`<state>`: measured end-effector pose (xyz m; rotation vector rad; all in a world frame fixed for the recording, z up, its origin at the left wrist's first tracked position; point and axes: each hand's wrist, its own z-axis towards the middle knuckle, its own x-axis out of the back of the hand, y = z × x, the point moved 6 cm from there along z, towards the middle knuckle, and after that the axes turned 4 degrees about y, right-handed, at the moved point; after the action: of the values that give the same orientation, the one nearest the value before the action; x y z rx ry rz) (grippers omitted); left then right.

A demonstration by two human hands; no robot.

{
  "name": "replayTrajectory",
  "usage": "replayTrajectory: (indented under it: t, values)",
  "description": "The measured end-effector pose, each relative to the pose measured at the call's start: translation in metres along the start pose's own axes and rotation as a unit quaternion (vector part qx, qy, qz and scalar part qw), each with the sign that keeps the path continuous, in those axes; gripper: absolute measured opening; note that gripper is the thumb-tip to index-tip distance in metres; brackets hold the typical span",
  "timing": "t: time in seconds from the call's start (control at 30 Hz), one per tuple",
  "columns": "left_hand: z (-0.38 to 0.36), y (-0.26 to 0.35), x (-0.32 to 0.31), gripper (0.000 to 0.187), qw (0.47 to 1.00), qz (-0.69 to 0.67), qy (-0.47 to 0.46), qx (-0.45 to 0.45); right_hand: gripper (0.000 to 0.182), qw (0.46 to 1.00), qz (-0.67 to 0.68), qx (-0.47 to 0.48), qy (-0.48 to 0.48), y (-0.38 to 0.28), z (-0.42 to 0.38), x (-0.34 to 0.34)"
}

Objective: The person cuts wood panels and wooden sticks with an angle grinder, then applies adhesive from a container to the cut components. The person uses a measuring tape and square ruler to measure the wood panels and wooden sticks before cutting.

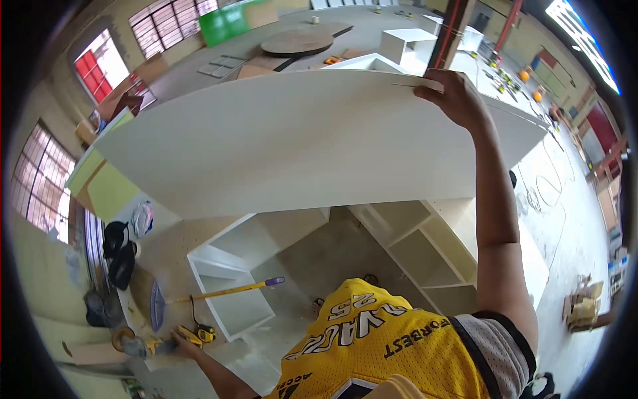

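A large white panel (299, 139) spans the view, and my right hand (455, 100) grips its upper edge, thumb on the near face and fingers over the top. At the lower left my left hand (188, 338) is closed round the rear of a yellow and grey power tool (143, 346), its grip partly hidden. A yellow tape measure (206, 333) lies right beside that hand. Behind it, a broom (226, 291) with a yellow handle and purple tip lies across the wooden surface and the white cabinet (229, 309).
Below the panel, an open shelf unit (425, 253) stands to the right. Black items (121, 256) lie at the left. Farther off are a round board (297, 43), a green panel (222, 26), white boxes (405, 46) and a post (452, 33). A cable (541, 193) lies on the right floor.
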<state>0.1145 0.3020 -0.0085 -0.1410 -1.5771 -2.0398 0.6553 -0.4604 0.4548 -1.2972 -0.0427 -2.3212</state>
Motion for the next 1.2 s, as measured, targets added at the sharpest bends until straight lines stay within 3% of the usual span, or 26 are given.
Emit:
replayTrajectory:
  t: [0.07, 0.27, 0.33, 0.4, 0.47, 0.53, 0.6, 0.67, 0.73, 0.83, 0.93, 1.07, 1.2]
  values:
    - [0.033, -0.043, -0.016, 0.102, 0.995, -0.082, 0.023, 0.059, 0.033, 1.0, -0.009, -0.024, 0.009, 0.001, -0.006, 0.001]
    - [0.035, 0.018, 0.009, 0.08, 0.996, -0.085, 0.003, 0.038, 0.037, 0.998, 0.037, 0.004, 0.04, 0.011, -0.02, 0.002]
    - [0.044, 0.039, 0.026, 0.077, 0.995, -0.091, 0.004, 0.033, 0.04, 0.999, -0.018, 0.013, 0.042, 0.007, -0.025, 0.003]
    - [0.043, 0.07, 0.044, 0.068, 0.981, -0.171, -0.074, -0.055, 0.042, 0.999, -0.013, 0.012, 0.028, 0.011, -0.025, 0.0]
    - [0.008, 0.123, 0.058, 0.05, 0.95, -0.298, -0.097, -0.008, 0.042, 0.999, -0.008, 0.022, 0.033, 0.012, -0.021, -0.003]
    - [-0.031, 0.173, 0.07, 0.043, 0.921, -0.344, -0.18, 0.011, 0.042, 0.998, 0.002, 0.041, 0.053, 0.013, -0.021, -0.006]
    - [-0.123, 0.257, 0.093, 0.041, 0.894, -0.407, -0.167, 0.079, 0.042, 0.995, 0.009, 0.068, 0.071, 0.013, -0.023, -0.005]
    - [-0.157, 0.261, 0.069, 0.043, 0.779, -0.546, -0.297, 0.077, 0.042, 0.992, -0.005, 0.08, 0.1, 0.011, -0.027, -0.002]
    - [-0.24, 0.319, 0.087, 0.042, 0.792, -0.55, -0.255, 0.07, 0.041, 0.991, 0.011, 0.101, 0.086, 0.013, -0.029, -0.007]
    - [-0.333, 0.345, 0.087, 0.041, 0.704, -0.562, -0.412, 0.138, 0.038, 0.984, 0.018, 0.121, 0.126, 0.011, -0.039, -0.004]
    - [-0.404, 0.38, 0.096, 0.039, 0.692, -0.532, -0.468, 0.142, 0.038, 0.988, 0.026, 0.111, 0.107, 0.006, -0.045, 0.001]
    - [-0.46, 0.45, 0.107, 0.034, 0.734, -0.446, -0.51, 0.04, 0.038, 0.984, 0.027, 0.123, 0.123, -0.001, -0.057, 0.01]
    - [-0.474, 0.5, 0.1, 0.045, 0.683, -0.465, -0.564, 0.001, 0.039, 0.988, 0.025, 0.11, 0.108, 0.0, -0.06, 0.007]
